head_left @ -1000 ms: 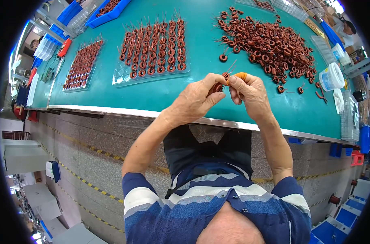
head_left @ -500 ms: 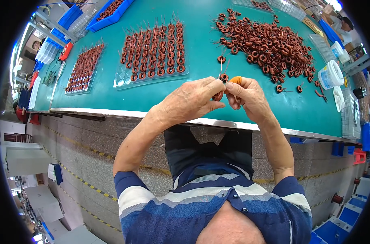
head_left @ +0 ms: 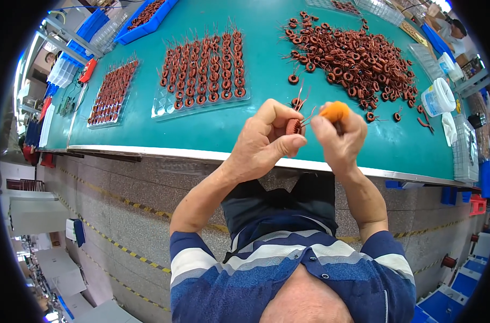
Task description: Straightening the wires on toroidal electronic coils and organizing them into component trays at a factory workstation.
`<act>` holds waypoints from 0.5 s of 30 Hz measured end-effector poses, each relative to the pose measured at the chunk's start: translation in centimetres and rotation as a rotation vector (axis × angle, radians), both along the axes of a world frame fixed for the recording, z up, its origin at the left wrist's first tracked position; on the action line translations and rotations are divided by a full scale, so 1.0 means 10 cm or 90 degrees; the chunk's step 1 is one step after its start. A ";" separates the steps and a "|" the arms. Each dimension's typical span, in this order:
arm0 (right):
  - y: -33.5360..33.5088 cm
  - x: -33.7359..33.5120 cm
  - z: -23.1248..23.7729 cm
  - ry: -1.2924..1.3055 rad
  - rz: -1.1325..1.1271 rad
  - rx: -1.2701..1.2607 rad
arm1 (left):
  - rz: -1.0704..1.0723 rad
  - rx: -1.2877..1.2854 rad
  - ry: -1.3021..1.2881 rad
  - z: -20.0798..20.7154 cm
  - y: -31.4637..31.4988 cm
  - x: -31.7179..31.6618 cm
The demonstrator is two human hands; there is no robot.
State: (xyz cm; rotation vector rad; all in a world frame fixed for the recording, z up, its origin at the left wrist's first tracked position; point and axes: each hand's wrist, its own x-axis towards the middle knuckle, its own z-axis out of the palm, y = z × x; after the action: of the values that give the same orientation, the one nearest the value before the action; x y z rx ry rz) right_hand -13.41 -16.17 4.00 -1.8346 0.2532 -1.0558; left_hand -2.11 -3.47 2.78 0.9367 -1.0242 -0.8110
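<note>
My left hand [head_left: 269,137] is closed on a copper-wound ring coil [head_left: 293,126], pinched between thumb and fingers above the table's front edge. Thin wire leads stick out of the coil toward my right hand [head_left: 340,139]. That hand is raised just beside it, an orange finger cover [head_left: 335,111] on one finger. Its fingers are bent and smeared by motion, so what they hold, if anything, does not show. Just beyond my left hand, another coil [head_left: 296,102] lies on the green table, and a further loose coil [head_left: 293,79] lies behind that.
A large heap of coils [head_left: 358,59] covers the right side of the table. To the left stand a clear tray [head_left: 202,107] with coils in rows and a second filled tray [head_left: 102,125]. A blue bin [head_left: 125,36] is at the far left, a white tub [head_left: 439,99] at the right.
My hands have moved apart, the right going rightward and turning. The coil in my left hand now shows more plainly, its leads pointing right.
</note>
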 end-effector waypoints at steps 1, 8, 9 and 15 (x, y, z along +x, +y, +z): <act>0.01 0.02 0.00 0.000 -0.001 -0.001 | -0.001 -0.001 0.000 -0.01 -0.03 0.00; 0.21 0.13 0.04 0.003 0.176 0.313 | 0.095 -0.143 0.157 -0.16 0.02 -0.14; 0.15 0.13 -0.06 0.043 0.124 0.231 | 0.091 -0.135 0.133 -0.24 -0.01 -0.11; 0.27 0.07 -0.20 0.035 0.104 0.168 | 0.133 -0.060 0.043 -0.30 0.12 -0.16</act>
State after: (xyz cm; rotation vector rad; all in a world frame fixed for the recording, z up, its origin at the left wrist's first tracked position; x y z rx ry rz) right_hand -12.76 -13.46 2.00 -1.6190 0.2575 -0.8180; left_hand -3.70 -2.26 -0.17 0.9125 -0.8820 -0.6116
